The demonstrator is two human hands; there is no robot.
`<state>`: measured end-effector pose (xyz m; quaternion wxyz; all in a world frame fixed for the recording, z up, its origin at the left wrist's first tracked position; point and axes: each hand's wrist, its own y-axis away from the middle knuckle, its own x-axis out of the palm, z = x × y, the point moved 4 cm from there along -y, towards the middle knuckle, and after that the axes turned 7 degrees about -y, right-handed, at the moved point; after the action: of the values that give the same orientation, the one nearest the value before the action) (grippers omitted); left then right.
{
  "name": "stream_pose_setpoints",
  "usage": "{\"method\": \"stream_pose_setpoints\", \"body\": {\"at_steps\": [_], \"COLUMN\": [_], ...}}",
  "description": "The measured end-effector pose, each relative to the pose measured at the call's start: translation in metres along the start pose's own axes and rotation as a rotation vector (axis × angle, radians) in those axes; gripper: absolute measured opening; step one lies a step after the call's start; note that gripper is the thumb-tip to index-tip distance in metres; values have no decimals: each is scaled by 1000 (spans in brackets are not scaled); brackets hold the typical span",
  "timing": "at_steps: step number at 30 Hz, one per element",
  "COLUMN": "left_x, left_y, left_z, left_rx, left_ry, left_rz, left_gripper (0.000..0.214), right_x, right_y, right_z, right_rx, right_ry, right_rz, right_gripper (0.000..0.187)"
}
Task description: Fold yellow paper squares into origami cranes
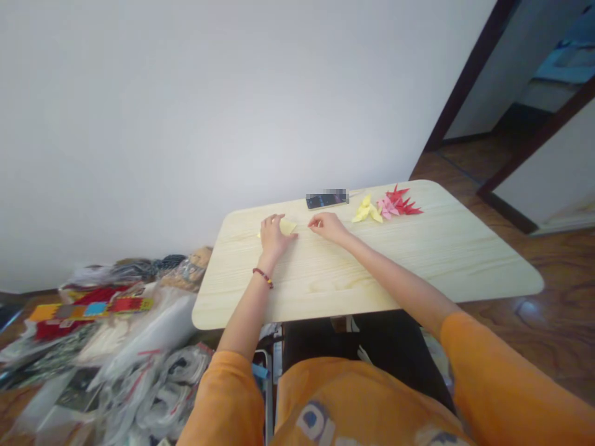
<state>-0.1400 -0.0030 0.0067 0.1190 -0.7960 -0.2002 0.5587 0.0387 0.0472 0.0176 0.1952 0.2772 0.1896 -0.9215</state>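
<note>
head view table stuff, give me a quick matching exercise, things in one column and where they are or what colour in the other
Things:
1. bracelet
2. sleeve
3. phone
4. yellow paper

Places and colours:
A. under the left hand
B. orange
C. around the left wrist
D. near the far edge of the table

Right pairs: 1-C, 2-B, 3-D, 4-A
</note>
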Motion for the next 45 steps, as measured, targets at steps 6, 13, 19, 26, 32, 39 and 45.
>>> {"method": "stream_pose_setpoints", "body": {"at_steps": [6, 13, 19, 26, 32, 39, 45], "left_x": [7, -2, -3, -4, -5, -19, -23], "left_y": [5, 11, 11, 13, 13, 12, 13], "left_z": [26, 25, 30, 42, 47, 31, -20], "left_rx": [-69, -21, -6, -125, -211, -116, -58], "left_ry": [-32, -179, -174, 39, 178, 139, 501], "left_rz": [117, 169, 104, 45, 32, -163, -230], "left_gripper": [56, 23, 25, 18, 19, 18, 10], "right_x": [39, 42, 41, 39, 37, 37, 20], "right_y": [-8, 3, 5, 5, 5, -1, 3], "right_z": [-11, -15, -12, -12, -12, -20, -31], "right_rx": [-43, -116, -107, -97, -82, -11, 202], "right_ry": [39, 13, -2, -39, -65, -198, -563], "right_rz": [13, -25, -16, -28, -35, -88, -88], "right_gripper": [24, 20, 19, 19, 21, 21, 67]}}
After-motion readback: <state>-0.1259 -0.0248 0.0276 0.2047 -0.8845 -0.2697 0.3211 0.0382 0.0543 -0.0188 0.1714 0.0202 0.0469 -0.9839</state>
